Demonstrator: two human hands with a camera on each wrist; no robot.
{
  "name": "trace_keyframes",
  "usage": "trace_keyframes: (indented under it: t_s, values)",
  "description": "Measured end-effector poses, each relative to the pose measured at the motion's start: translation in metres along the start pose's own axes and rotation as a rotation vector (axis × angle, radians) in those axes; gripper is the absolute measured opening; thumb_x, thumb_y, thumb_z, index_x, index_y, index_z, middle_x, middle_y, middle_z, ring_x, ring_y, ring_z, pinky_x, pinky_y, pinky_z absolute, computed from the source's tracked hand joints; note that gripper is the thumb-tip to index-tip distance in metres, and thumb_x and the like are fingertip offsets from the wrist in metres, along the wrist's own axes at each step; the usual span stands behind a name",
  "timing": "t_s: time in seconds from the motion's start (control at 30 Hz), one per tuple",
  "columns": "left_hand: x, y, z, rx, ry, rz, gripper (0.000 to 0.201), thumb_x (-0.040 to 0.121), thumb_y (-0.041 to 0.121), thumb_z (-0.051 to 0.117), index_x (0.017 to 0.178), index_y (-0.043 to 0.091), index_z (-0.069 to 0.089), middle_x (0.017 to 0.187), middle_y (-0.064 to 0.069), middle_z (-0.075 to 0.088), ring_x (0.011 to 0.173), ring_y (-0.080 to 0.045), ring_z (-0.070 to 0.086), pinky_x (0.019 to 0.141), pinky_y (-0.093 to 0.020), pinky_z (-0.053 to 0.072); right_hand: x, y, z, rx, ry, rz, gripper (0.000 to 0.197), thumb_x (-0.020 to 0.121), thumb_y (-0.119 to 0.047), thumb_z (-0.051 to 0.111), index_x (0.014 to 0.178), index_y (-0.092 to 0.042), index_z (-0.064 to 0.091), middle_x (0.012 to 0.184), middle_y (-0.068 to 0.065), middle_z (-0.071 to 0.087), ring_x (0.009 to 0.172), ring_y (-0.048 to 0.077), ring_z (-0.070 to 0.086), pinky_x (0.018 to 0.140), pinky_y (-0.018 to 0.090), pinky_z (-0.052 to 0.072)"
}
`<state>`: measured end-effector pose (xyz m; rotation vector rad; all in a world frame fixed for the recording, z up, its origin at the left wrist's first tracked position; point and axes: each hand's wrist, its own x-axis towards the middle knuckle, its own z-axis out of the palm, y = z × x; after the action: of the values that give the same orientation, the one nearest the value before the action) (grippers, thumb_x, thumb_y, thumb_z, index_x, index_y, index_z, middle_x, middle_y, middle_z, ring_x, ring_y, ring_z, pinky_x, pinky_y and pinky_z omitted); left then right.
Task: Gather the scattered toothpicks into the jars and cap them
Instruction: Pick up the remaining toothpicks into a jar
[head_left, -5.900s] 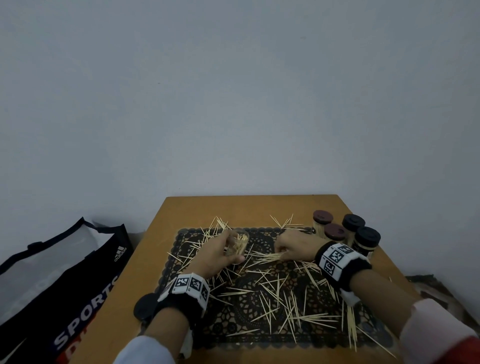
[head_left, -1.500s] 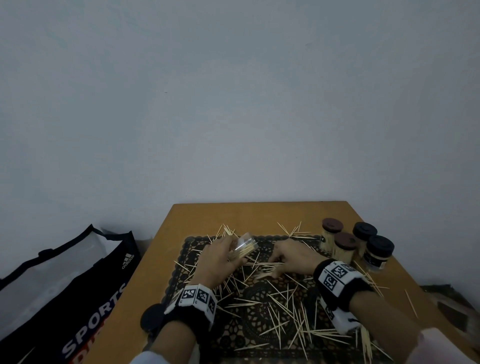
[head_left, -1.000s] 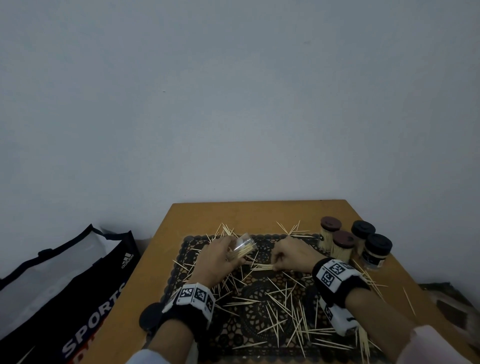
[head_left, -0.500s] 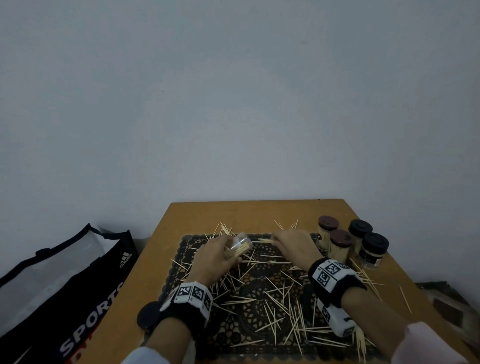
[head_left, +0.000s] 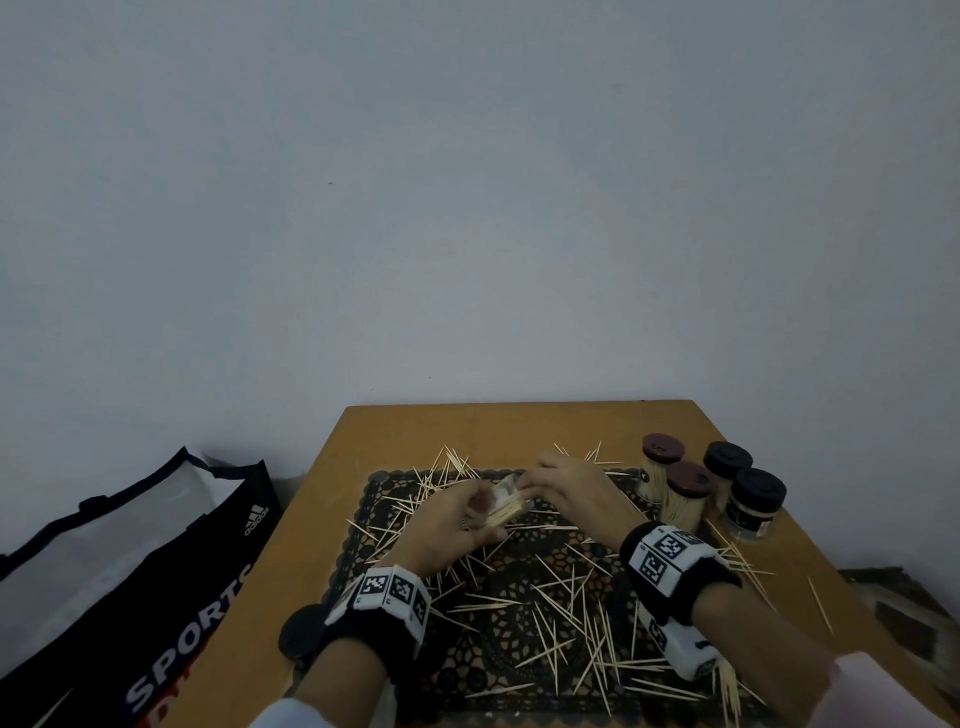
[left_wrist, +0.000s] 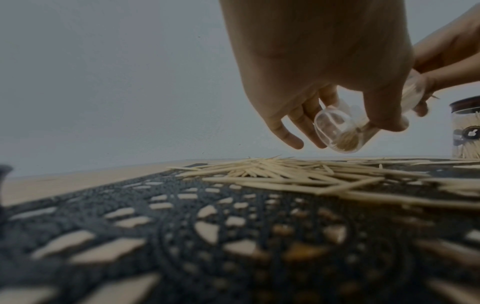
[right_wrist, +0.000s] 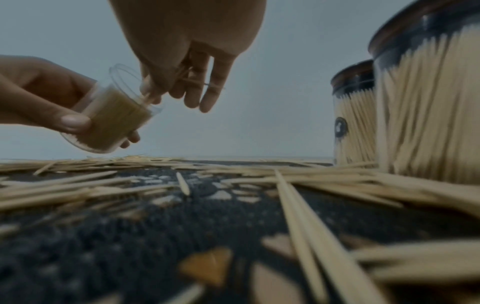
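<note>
My left hand (head_left: 467, 514) grips a clear open jar (head_left: 506, 500), tilted toward the right and partly filled with toothpicks. In the left wrist view the jar (left_wrist: 337, 133) sits between thumb and fingers of the left hand (left_wrist: 337, 111), above the mat. My right hand (head_left: 545, 475) is at the jar's mouth. In the right wrist view the right hand (right_wrist: 182, 86) pinches a few toothpicks (right_wrist: 200, 83) right at the rim of the jar (right_wrist: 111, 121). Several loose toothpicks (head_left: 561, 613) lie scattered over the black lace mat (head_left: 509, 660).
Several capped jars (head_left: 685, 493) full of toothpicks stand at the table's right back, close to my right wrist. A loose black cap (head_left: 301, 631) lies by my left wrist at the mat's left edge. A sports bag (head_left: 130, 587) sits on the floor to the left.
My right hand lifted off the mat with a pinch of toothpicks and moved left and up to the jar's mouth. The left hand keeps holding the tilted jar.
</note>
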<state>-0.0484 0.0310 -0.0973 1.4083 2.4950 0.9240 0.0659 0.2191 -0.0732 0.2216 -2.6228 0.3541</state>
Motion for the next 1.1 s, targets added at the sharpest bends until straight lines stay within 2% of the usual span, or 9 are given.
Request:
trace_keyframes:
  t_s: [0.13, 0.27, 0.47, 0.63, 0.77, 0.83, 0.93, 1.03, 1.1]
  values:
    - [0.0, 0.0, 0.0, -0.037, -0.004, 0.019, 0.053, 0.082, 0.038, 0.076, 0.127, 0.017, 0.055, 0.113, 0.006, 0.062, 0.095, -0.007, 0.058, 0.071, 0.0, 0.036, 0.011, -0.004, -0.005, 0.133, -0.108, 0.044, 0.019, 0.094, -0.012, 0.055, 0.106, -0.012, 0.069, 0.087, -0.011, 0.048, 0.074, 0.0, 0.043, 0.064, 0.013, 0.033]
    - [0.001, -0.001, 0.001, -0.069, 0.015, 0.0, 0.05, 0.082, 0.039, 0.075, 0.123, 0.018, 0.055, 0.106, 0.012, 0.058, 0.092, -0.006, 0.057, 0.07, -0.002, 0.037, 0.029, -0.005, -0.021, 0.257, -0.208, 0.196, 0.022, 0.085, -0.001, 0.066, 0.1, -0.016, 0.071, 0.087, -0.017, 0.058, 0.076, -0.004, 0.051, 0.068, 0.017, 0.045]
    - [0.0, -0.002, 0.002, -0.097, 0.044, -0.006, 0.039, 0.081, 0.043, 0.075, 0.109, 0.026, 0.054, 0.102, 0.012, 0.059, 0.09, -0.006, 0.057, 0.07, -0.007, 0.038, 0.047, -0.016, -0.034, 0.329, -0.198, 0.224, 0.012, 0.076, -0.002, 0.076, 0.087, -0.007, 0.073, 0.087, 0.0, 0.071, 0.076, 0.003, 0.063, 0.069, 0.015, 0.052]
    - [-0.001, 0.0, 0.0, -0.121, 0.16, -0.038, 0.044, 0.084, 0.047, 0.07, 0.116, 0.021, 0.054, 0.109, 0.009, 0.063, 0.095, -0.011, 0.061, 0.073, -0.013, 0.043, 0.064, -0.025, -0.032, 0.511, 0.013, 0.285, 0.01, 0.087, -0.01, 0.068, 0.096, -0.008, 0.072, 0.085, -0.008, 0.067, 0.077, -0.001, 0.06, 0.067, 0.013, 0.052]
    - [-0.006, 0.002, -0.007, -0.115, 0.388, -0.113, 0.052, 0.087, 0.051, 0.064, 0.122, 0.015, 0.054, 0.11, 0.006, 0.063, 0.093, -0.009, 0.061, 0.068, -0.011, 0.04, 0.084, -0.014, -0.019, 0.473, 0.228, 0.44, 0.015, 0.094, -0.026, 0.06, 0.104, -0.02, 0.07, 0.101, -0.006, 0.069, 0.093, 0.009, 0.062, 0.081, 0.027, 0.052]
    - [-0.009, 0.001, -0.013, -0.098, 0.478, -0.147, 0.056, 0.086, 0.053, 0.063, 0.123, 0.012, 0.054, 0.109, 0.004, 0.064, 0.091, -0.011, 0.061, 0.066, -0.017, 0.041, 0.094, -0.009, -0.007, 0.398, 0.127, 0.595, 0.024, 0.095, -0.031, 0.057, 0.113, -0.018, 0.063, 0.112, 0.0, 0.065, 0.102, 0.015, 0.06, 0.086, 0.032, 0.05]
    - [-0.012, -0.005, -0.028, -0.109, 0.547, -0.189, 0.049, 0.087, 0.047, 0.066, 0.119, 0.012, 0.054, 0.108, 0.002, 0.065, 0.088, -0.009, 0.057, 0.068, -0.018, 0.043, 0.11, -0.011, 0.02, 0.302, -0.209, 0.739, 0.043, 0.093, -0.037, 0.059, 0.125, -0.009, 0.056, 0.124, 0.009, 0.06, 0.113, 0.024, 0.057, 0.092, 0.035, 0.047]
    - [-0.017, -0.016, -0.048, -0.039, 0.561, -0.249, 0.046, 0.088, 0.045, 0.066, 0.12, 0.014, 0.054, 0.108, 0.008, 0.061, 0.087, -0.003, 0.054, 0.061, -0.008, 0.033, 0.124, -0.022, 0.046, 0.214, -0.446, 0.745, 0.046, 0.092, -0.046, 0.057, 0.111, -0.005, 0.059, 0.112, 0.011, 0.063, 0.097, 0.022, 0.06, 0.074, 0.029, 0.049]
    - [-0.022, -0.027, -0.059, 0.03, 0.567, -0.296, 0.047, 0.088, 0.046, 0.066, 0.122, 0.015, 0.054, 0.11, 0.007, 0.062, 0.088, -0.002, 0.052, 0.06, -0.01, 0.031, 0.134, -0.027, 0.064, 0.174, -0.534, 0.755, 0.058, 0.089, -0.056, 0.056, 0.118, -0.005, 0.059, 0.119, 0.011, 0.062, 0.1, 0.023, 0.059, 0.081, 0.03, 0.049]
